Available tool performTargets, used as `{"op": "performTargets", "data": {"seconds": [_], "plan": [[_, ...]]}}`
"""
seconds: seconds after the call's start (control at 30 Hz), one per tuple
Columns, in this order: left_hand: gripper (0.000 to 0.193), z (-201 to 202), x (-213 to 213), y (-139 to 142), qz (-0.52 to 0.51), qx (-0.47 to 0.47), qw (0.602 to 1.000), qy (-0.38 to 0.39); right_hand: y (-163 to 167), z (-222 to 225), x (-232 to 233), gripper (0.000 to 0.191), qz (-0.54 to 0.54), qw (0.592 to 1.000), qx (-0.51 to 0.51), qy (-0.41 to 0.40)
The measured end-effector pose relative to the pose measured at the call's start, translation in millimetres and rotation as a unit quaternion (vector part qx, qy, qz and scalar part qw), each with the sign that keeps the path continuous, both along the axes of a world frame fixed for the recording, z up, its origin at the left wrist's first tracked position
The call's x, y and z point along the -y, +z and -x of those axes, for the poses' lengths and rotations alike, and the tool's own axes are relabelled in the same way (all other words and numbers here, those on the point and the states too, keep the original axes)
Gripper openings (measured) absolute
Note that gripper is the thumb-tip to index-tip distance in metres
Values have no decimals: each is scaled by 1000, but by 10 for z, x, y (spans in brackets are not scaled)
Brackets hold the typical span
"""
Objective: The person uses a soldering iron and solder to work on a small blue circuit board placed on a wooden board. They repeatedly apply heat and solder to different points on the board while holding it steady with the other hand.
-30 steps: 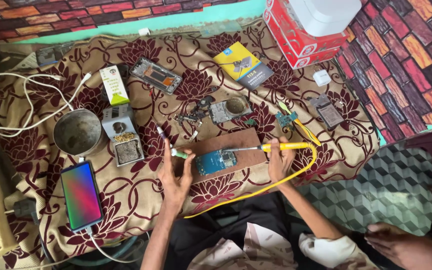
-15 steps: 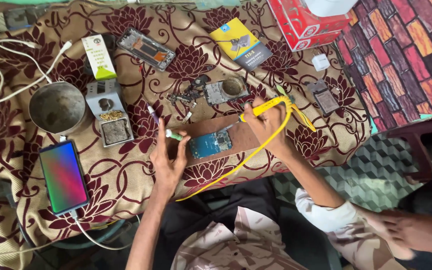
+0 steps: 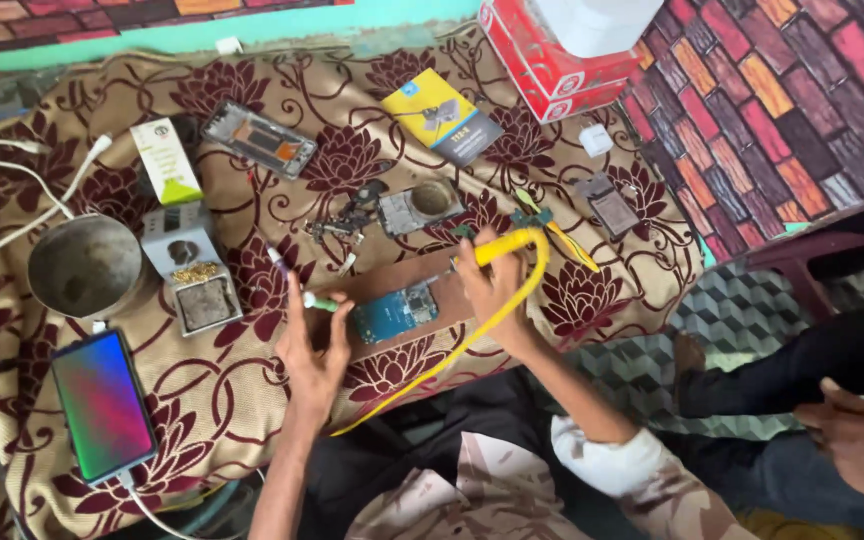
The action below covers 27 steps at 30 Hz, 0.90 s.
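**Yellow tool lowered toward the blue board**

Since the earlier frame, the right hand (image 3: 492, 290) has been lowered beside the blue circuit board (image 3: 397, 312), which lies on a brown wooden board (image 3: 372, 285). A yellow soldering tool (image 3: 507, 245) is gripped in its closed fingers. The left hand (image 3: 310, 345) is half open, and a small green-tipped tube (image 3: 318, 300) is pinched by its fingertips.

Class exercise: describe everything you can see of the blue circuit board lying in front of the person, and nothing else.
The blue circuit board is a small, flat, roughly rectangular piece, bright blue with tiny silvery and dark parts on its face, too small to tell apart. It lies face up and slightly tilted on a brown wooden block on the floral cloth. It sits between the two hands: the left hand is beside its left end, and the right hand, holding a yellow-handled tool, is at its right edge.
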<state>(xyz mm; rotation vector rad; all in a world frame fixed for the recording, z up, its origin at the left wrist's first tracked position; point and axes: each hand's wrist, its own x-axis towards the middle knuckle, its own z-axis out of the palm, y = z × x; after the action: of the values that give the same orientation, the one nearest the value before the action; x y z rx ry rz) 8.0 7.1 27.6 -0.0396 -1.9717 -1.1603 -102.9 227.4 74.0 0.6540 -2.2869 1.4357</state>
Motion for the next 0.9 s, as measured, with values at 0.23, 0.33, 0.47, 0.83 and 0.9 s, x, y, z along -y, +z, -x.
{"op": "performTargets", "data": {"seconds": [0.23,0.33,0.47,0.83,0.9], "plan": [[79,21,4,-28,0,7,1000,17,-304,-300,-173,15,165,983,50,-63],[80,76,23,-39,8,-16,1000,11,-334,-76,-141,12,223,972,21,-75],[79,80,49,-57,8,-4,1000,5,-319,299,-59,12,100,983,26,-152],[77,155,107,-164,-1,-7,1000,2,-426,667,-65,10,146,987,14,-72],[77,131,92,-202,-1,-3,1000,5,-461,559,-183,13,200,976,57,-71]]}}
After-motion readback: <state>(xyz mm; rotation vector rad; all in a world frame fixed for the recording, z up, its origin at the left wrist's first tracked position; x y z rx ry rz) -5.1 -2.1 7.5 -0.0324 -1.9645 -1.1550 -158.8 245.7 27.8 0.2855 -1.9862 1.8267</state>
